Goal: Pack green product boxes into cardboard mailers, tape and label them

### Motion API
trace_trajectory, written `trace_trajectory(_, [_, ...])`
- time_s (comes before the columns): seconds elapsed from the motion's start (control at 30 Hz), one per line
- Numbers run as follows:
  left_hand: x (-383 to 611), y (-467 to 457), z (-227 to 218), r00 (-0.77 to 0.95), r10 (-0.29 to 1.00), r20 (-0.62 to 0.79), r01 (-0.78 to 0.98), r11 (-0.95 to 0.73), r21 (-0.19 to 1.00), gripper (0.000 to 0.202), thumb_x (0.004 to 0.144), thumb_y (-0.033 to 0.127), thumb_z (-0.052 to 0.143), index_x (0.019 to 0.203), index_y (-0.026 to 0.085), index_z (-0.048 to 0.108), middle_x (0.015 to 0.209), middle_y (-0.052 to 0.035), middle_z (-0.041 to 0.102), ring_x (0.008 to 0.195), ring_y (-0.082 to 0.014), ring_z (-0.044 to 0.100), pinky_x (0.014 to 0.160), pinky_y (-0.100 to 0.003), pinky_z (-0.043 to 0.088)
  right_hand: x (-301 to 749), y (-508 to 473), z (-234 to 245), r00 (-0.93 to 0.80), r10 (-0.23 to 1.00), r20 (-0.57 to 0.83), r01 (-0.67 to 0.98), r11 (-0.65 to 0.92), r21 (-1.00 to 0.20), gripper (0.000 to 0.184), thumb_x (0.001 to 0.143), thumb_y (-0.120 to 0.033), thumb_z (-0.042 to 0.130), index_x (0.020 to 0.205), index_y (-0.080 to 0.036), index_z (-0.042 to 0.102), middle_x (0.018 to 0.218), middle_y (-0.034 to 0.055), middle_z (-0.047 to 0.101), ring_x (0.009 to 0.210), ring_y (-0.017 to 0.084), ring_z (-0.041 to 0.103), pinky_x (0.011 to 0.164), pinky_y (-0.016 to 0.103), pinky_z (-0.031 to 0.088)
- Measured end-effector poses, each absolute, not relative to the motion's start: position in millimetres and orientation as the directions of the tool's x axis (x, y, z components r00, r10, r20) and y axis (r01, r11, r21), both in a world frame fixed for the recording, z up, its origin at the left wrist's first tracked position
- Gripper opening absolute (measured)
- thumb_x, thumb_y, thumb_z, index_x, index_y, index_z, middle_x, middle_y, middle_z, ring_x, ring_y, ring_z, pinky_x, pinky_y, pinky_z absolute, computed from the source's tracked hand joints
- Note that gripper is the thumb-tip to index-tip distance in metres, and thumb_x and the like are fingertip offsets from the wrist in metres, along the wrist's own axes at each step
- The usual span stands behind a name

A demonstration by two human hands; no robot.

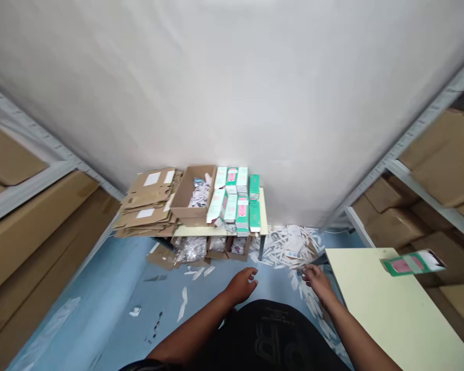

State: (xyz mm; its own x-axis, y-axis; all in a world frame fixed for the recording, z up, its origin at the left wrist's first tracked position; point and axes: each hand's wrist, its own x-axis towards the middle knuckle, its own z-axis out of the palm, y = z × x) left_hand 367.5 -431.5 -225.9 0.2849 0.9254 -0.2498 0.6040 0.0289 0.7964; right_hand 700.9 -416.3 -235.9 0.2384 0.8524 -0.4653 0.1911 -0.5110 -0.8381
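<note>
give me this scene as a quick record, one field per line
left hand: above the floor, fingers curled, nothing visible in it
right hand: beside the pale table, fingers bent, nothing clearly held
far table, left to right: flattened cardboard, open carton with paper pieces, green-and-white boxes
pale table: one green box at its far right corner
floor: blue, paper scraps strewn about

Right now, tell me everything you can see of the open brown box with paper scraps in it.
The box is plain brown, apparently cardboard, rectangular and open-topped. It sits upright on the pale table, with white and bluish scraps lying inside. Flattened cardboard is stacked close on its left; green-and-white cartons are on its right, seemingly against it.
</note>
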Motion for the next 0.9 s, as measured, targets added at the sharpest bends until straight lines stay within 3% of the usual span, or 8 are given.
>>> trace_trajectory(0.37, [177,-431,-203,-0.02,0.975,-0.223,0.519,0.201,0.831,0.032,0.085,0.027,0.06,0.115,0.021,0.07,0.115,-0.0088,0.074,0.103,-0.023,0.07,0.095,-0.035,0.054,495,-346,-191,-0.072,0.903,-0.424,0.286,-0.389,-0.876,0.046,0.072,-0.053,0.068,0.102,-0.018,0.071,0.095,0.0076,0.075,0.085,0.026,0.075,0.072,0.034,0.056])
trace_trajectory(0.63, [125,-407,-203,-0.248,0.944,-0.219,0.442,0.311,0.841,0.03,0.086,0.027,0.06,0.114,0.021,0.07,0.115,-0.0084,0.075,0.104,-0.0244,0.07,0.093,-0.037,0.055,407,-262,-166,-0.286,0.878,-0.383,0.245,-0.319,-0.915,0.045,0.069,-0.055,0.074,0.098,-0.021,0.072,0.094,0.0066,0.076,0.084,0.028,0.074,0.078,0.039,0.059])
trace_trajectory(0.9, [106,-357,-176,-0.412,0.892,-0.188,0.428,0.372,0.824,0.027,0.09,0.033,0.056,0.109,0.023,0.073,0.108,-0.0053,0.077,0.101,-0.0224,0.07,0.09,-0.033,0.055,342,-179,-148,-0.542,0.766,-0.346,0.264,-0.236,-0.935,0.049,0.074,-0.062,0.07,0.099,-0.02,0.071,0.089,0.0081,0.076,0.077,0.025,0.071,0.072,0.035,0.056])
